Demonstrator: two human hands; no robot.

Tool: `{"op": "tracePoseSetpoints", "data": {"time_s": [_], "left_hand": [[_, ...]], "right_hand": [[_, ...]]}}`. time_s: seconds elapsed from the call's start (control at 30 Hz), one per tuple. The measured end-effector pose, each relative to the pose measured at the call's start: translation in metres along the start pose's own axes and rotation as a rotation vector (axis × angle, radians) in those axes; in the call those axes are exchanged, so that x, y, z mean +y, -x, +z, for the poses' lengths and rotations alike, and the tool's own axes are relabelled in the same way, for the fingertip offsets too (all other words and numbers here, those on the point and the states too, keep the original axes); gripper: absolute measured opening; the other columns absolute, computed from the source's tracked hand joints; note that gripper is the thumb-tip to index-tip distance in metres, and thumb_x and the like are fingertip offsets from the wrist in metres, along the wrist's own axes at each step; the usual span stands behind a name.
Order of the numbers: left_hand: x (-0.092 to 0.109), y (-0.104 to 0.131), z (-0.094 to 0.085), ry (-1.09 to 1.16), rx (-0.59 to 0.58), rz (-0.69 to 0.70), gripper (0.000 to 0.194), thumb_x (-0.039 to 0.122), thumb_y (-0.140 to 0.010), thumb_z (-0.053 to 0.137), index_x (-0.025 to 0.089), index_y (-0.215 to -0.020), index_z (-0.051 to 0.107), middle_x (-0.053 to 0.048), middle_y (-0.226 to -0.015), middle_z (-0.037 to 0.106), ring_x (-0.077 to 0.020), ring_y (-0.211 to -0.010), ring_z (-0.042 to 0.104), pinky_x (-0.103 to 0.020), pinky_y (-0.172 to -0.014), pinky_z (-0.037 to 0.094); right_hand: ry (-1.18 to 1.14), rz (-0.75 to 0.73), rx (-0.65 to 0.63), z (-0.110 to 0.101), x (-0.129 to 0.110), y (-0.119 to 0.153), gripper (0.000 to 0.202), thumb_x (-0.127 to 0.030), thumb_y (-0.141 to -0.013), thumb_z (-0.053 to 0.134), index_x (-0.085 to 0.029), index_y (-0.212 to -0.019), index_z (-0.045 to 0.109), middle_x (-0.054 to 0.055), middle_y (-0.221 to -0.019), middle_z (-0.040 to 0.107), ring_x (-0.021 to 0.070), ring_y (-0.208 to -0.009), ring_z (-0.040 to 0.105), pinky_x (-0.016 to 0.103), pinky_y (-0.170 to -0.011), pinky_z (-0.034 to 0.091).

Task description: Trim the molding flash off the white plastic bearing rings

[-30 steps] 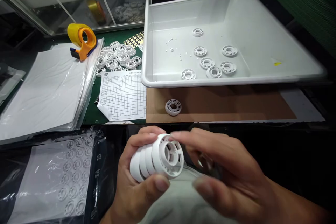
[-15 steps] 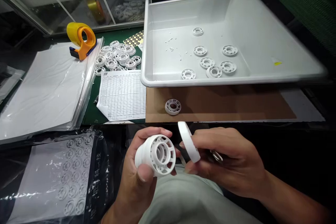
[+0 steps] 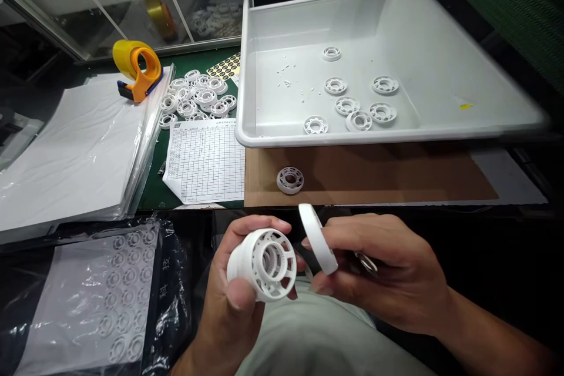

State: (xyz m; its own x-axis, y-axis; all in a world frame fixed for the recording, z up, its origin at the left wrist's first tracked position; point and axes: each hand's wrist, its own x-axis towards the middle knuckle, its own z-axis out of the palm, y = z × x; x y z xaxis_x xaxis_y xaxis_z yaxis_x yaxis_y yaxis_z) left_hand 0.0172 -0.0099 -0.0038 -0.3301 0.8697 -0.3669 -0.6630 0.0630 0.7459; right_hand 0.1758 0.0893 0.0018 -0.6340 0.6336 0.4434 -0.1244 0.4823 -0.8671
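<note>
My left hand is wrapped round a stack of white plastic rings, whose front ring, with its slotted face and hollow centre, points toward my right hand. In my right hand a single white ring is pinched, tilted nearly on edge and apart from the stack. A small metal tool pokes out between the fingers of the same hand; most of it is hidden. One more ring lies on the brown cardboard just beyond my hands.
A large white tray holds several rings and small white scraps. To its left are a ring pile, a printed form, and a yellow tape dispenser on plastic-wrapped sheets. A bag of rings lies lower left.
The stack in my left hand has turned and dipped slightly. The single ring in my right hand has barely moved.
</note>
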Motion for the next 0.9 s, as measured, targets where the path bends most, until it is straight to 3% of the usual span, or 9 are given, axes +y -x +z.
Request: {"op": "tracePoseSetpoints", "data": {"time_s": [0.2, 0.4, 0.6, 0.77, 0.9], "left_hand": [[-0.002, -0.003, -0.005, 0.003, -0.031, 0.001, 0.064, 0.073, -0.062, 0.093, 0.029, -0.108, 0.083, -0.004, -0.108, 0.08, -0.0186, -0.069, 0.074, -0.023, -0.051, 0.058], [-0.01, -0.012, -0.011, -0.132, -0.072, 0.083, 0.068, 0.079, -0.066, 0.087, 0.025, -0.108, 0.084, -0.005, -0.108, 0.082, -0.0158, -0.083, 0.075, -0.019, -0.073, 0.062], [-0.001, -0.014, -0.011, 0.015, -0.112, -0.123, 0.068, 0.08, -0.087, 0.068, 0.022, -0.12, 0.081, -0.012, -0.121, 0.076, -0.0218, -0.077, 0.073, -0.027, -0.052, 0.061], [0.007, -0.011, -0.008, 0.126, -0.18, -0.144, 0.042, 0.05, -0.092, 0.076, 0.023, -0.123, 0.083, -0.01, -0.125, 0.076, -0.0255, -0.087, 0.075, -0.032, -0.059, 0.067], [0.01, -0.004, -0.002, 0.136, -0.157, -0.122, 0.034, 0.038, -0.091, 0.078, 0.023, -0.121, 0.084, -0.007, -0.12, 0.077, -0.0221, -0.085, 0.077, -0.03, -0.067, 0.069]], "right_hand": [[0.024, -0.008, -0.011, 0.0, 0.002, 0.001, 0.022, -0.035, -0.114, 0.066, -0.014, -0.106, 0.07, -0.004, -0.073, 0.057, 0.0086, -0.061, 0.047, 0.021, -0.059, 0.039], [0.044, -0.1, -0.104, 0.017, 0.011, 0.003, 0.024, -0.028, -0.117, 0.057, -0.013, -0.102, 0.068, -0.002, -0.071, 0.058, 0.0096, -0.058, 0.047, 0.026, -0.058, 0.036], [-0.317, 0.224, 0.044, 0.007, 0.002, -0.001, 0.008, -0.017, -0.103, 0.076, -0.019, -0.095, 0.077, -0.005, -0.068, 0.065, 0.0069, -0.049, 0.043, 0.017, -0.045, 0.033], [-0.407, 0.419, 0.135, 0.001, 0.0, 0.001, 0.008, -0.015, -0.09, 0.085, -0.02, -0.085, 0.082, -0.005, -0.059, 0.054, 0.0085, -0.048, 0.046, 0.017, -0.044, 0.037], [-0.418, 0.441, 0.144, 0.002, -0.001, 0.002, 0.01, -0.013, -0.089, 0.086, -0.022, -0.089, 0.085, -0.004, -0.064, 0.062, 0.0082, -0.05, 0.049, 0.015, -0.045, 0.04]]}}
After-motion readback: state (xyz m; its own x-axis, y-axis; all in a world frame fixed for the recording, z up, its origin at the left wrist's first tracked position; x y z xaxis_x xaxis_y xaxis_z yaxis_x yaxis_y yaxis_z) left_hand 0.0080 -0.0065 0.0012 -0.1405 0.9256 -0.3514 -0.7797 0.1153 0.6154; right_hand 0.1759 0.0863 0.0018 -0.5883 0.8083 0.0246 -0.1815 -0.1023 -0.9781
